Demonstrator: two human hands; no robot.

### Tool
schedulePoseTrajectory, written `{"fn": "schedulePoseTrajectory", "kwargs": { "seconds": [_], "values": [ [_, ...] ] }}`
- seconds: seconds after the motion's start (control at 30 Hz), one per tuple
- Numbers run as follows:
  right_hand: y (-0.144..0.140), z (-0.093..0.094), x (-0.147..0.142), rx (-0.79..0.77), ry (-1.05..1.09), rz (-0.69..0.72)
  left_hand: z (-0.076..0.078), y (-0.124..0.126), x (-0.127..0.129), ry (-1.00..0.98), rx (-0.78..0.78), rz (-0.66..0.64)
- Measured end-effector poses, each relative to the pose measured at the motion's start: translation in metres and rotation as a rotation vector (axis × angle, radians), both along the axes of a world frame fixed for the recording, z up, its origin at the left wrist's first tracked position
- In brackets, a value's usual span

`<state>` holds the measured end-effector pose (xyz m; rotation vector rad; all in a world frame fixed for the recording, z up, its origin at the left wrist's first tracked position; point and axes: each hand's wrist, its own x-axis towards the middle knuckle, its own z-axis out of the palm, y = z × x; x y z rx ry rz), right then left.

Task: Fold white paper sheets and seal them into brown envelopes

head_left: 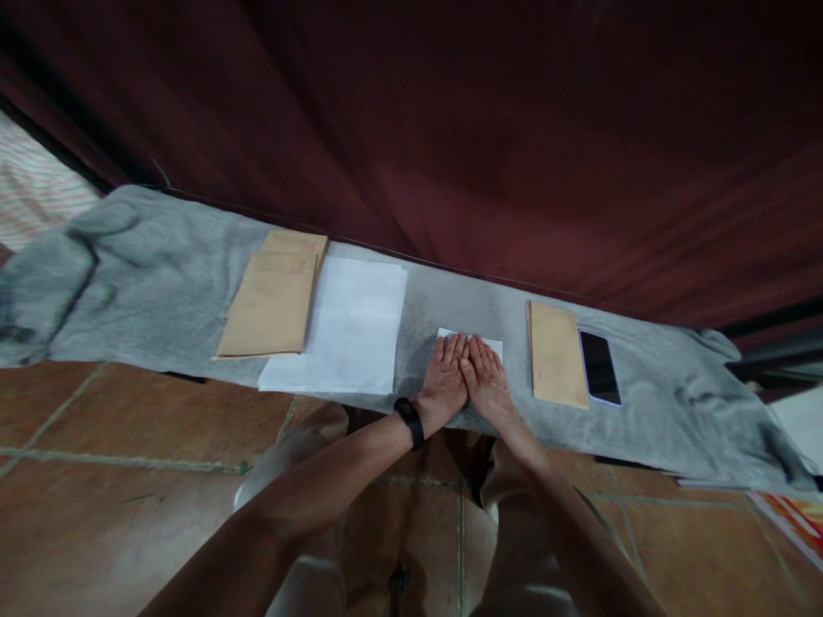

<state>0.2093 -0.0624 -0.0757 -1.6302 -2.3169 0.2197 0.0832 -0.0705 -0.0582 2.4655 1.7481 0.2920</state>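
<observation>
Mostly hidden, folded paper (469,337) beneath flat fingers (453,350)

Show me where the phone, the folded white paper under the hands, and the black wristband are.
phone (600,368): head view, middle of its dark screen.
folded white paper (492,345): head view, bare far right corner.
black wristband (410,422): head view, strap on left wrist.

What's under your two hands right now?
A small white paper lies flat on the grey cloth, with the left hand and right hand pressed on it. Only its far edge shows; the rest is covered.
</observation>
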Motion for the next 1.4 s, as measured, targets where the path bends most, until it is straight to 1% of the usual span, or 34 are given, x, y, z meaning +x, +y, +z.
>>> {"fn": "schedulePoseTrajectory", "kwargs": {
  "seconds": [0.3,0.43,0.6,0.83,1.07,1.2,1.27,1.33,1.4],
  "values": [
    [0.001,0.005,-0.002,0.002,-0.053,-0.035,0.001,0.0,-0.008,0.027,-0.012,-0.024],
    [0.002,0.004,0.006,0.037,-0.114,-0.04,0.0,0.006,-0.021,0.018,0.035,-0.026],
    [0.001,0.001,0.018,0.079,-0.124,-0.093,0.0,0.013,-0.041,0.036,0.091,0.019],
    [-0.002,0.0,0.031,0.088,-0.118,-0.152,-0.002,0.018,-0.054,0.08,0.059,0.045],
    [-0.006,0.002,0.035,0.088,-0.101,-0.176,-0.007,0.02,-0.057,0.105,0.06,0.098],
    [-0.006,0.004,0.036,0.079,-0.105,-0.184,-0.005,0.02,-0.057,0.094,0.077,0.117],
    [-0.006,0.006,0.036,0.086,-0.101,-0.188,-0.003,0.019,-0.055,0.065,0.118,0.137],
    [-0.006,0.01,0.035,0.096,-0.093,-0.184,0.001,0.018,-0.052,0.032,0.175,0.125],
    [-0.007,0.015,0.03,0.108,-0.078,-0.149,0.005,0.015,-0.046,0.006,0.208,0.06]
  ]
}}
